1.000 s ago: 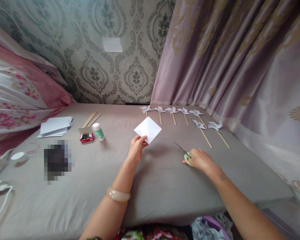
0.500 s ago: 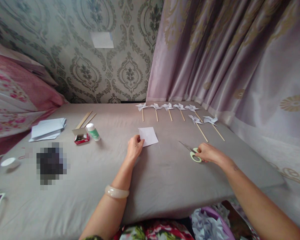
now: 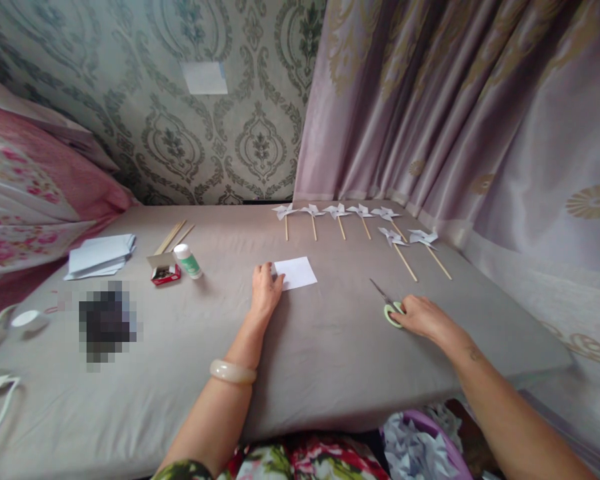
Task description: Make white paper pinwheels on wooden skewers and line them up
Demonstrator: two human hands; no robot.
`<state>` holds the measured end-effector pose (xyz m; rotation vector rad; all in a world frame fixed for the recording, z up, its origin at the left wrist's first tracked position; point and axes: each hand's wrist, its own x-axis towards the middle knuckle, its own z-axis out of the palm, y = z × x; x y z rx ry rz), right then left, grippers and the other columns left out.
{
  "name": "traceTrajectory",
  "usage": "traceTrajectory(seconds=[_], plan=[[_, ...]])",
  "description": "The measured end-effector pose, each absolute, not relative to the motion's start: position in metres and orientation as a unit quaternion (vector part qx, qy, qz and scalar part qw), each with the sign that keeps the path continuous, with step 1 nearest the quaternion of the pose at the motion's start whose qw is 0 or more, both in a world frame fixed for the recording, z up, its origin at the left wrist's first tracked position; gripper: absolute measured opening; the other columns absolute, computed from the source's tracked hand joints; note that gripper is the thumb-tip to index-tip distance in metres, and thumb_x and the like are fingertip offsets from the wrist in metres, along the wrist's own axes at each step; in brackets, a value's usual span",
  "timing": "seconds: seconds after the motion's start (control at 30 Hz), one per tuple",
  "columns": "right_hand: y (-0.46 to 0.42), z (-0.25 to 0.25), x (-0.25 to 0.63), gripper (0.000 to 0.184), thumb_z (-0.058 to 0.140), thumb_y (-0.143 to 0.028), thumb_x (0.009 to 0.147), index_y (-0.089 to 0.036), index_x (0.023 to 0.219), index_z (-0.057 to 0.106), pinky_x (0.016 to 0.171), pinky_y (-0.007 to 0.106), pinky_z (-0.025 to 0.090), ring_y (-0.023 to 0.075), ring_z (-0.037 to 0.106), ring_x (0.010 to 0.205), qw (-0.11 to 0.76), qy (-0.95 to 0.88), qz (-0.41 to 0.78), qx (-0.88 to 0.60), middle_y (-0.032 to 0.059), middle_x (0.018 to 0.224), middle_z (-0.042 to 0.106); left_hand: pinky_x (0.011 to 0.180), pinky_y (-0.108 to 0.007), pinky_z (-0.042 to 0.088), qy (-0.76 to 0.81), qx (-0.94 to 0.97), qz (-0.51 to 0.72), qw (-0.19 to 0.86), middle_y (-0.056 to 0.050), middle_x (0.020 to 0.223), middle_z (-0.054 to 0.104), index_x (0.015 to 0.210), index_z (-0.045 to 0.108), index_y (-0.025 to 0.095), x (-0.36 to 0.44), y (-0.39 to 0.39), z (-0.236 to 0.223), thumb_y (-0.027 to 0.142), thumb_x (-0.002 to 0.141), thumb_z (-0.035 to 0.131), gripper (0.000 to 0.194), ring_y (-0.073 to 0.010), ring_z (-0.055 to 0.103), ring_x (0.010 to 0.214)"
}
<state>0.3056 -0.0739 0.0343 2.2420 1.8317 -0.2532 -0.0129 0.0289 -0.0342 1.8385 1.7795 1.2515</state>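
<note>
A small white sheet of paper (image 3: 298, 273) lies on the cloth in front of me. At its left edge is my left hand (image 3: 267, 288), closed with the thumb against the paper; part of that edge is shaded and hidden by the fingers. To the right, my right hand (image 3: 420, 315) is closed on the light green handles of a pair of scissors (image 3: 394, 313). The blades point away and to the left, low over the cloth. Beyond the hands lie several white paper pinwheels (image 3: 337, 212) on wooden sticks.
Left on the cloth-covered table (image 3: 220, 293) are a paper stack (image 3: 100, 255), wooden sticks (image 3: 173, 235), a small red box (image 3: 165, 274) and a white-and-green glue stick (image 3: 189, 262). A purple basin (image 3: 454, 453) of crumpled paper stands below the front edge. Curtains border the right.
The paper now lies flatter, and my left hand has shifted slightly left along its edge. My right hand and the scissors have moved a little to the right.
</note>
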Motion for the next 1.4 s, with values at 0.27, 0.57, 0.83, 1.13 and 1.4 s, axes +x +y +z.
traceTrajectory(seconds=[0.27, 0.57, 0.83, 1.13, 1.4], plan=[[-0.085, 0.018, 0.326, 0.030, 0.050, -0.037, 0.081, -0.018, 0.060, 0.062, 0.051, 0.026, 0.026, 0.0171, 0.057, 0.056, 0.061, 0.640, -0.075, 0.762, 0.0079, 0.057, 0.062, 0.091, -0.039, 0.040, 0.742, 0.350, 0.572, 0.004, -0.009, 0.092, 0.054, 0.098, 0.051, 0.012, -0.063, 0.030, 0.000, 0.016, 0.072, 0.055, 0.026, -0.0232, 0.053, 0.092], [-0.091, 0.005, 0.350, 0.037, 0.052, -0.051, 0.077, -0.018, 0.067, 0.065, 0.057, 0.029, 0.037, 0.0245, 0.065, 0.067, 0.009, 0.610, -0.141, 0.780, 0.0111, 0.068, 0.069, 0.104, -0.050, 0.028, 0.799, 0.280, 0.532, -0.026, -0.019, 0.117, 0.050, 0.109, 0.043, 0.011, -0.108, 0.035, -0.001, 0.021, 0.065, 0.067, 0.051, -0.0346, 0.040, 0.120], [-0.095, 0.006, 0.361, 0.057, 0.050, -0.063, 0.074, -0.013, 0.099, 0.064, 0.067, 0.038, 0.047, 0.0324, 0.067, 0.081, -0.049, 0.562, -0.089, 0.821, 0.0178, 0.094, 0.071, 0.104, -0.049, 0.026, 0.814, 0.322, 0.483, -0.040, -0.017, 0.112, 0.056, 0.102, 0.050, 0.013, -0.126, 0.047, 0.002, 0.025, 0.071, 0.066, 0.037, -0.0327, 0.046, 0.116], [-0.082, 0.030, 0.291, 0.036, 0.050, -0.050, 0.080, -0.020, 0.084, 0.068, 0.067, 0.032, 0.046, 0.0254, 0.066, 0.075, -0.205, 0.620, -0.136, 0.745, 0.0096, 0.082, 0.073, 0.086, -0.038, 0.042, 0.710, 0.416, 0.568, 0.016, -0.005, 0.085, 0.059, 0.083, 0.058, 0.018, -0.111, 0.039, 0.005, 0.030, 0.069, 0.065, 0.019, -0.0229, 0.055, 0.088], [-0.043, 0.034, 0.198, 0.027, 0.065, -0.042, 0.074, -0.017, 0.081, 0.068, 0.068, 0.027, 0.050, 0.0170, 0.065, 0.076, -0.448, 0.542, -0.432, 0.565, 0.0054, 0.081, 0.071, 0.075, -0.028, 0.044, 0.415, 0.459, 0.648, 0.444, -0.001, 0.080, 0.066, 0.086, 0.066, 0.016, -0.011, 0.002, 0.023, 0.035, 0.063, 0.075, 0.032, -0.0150, 0.059, 0.075]])
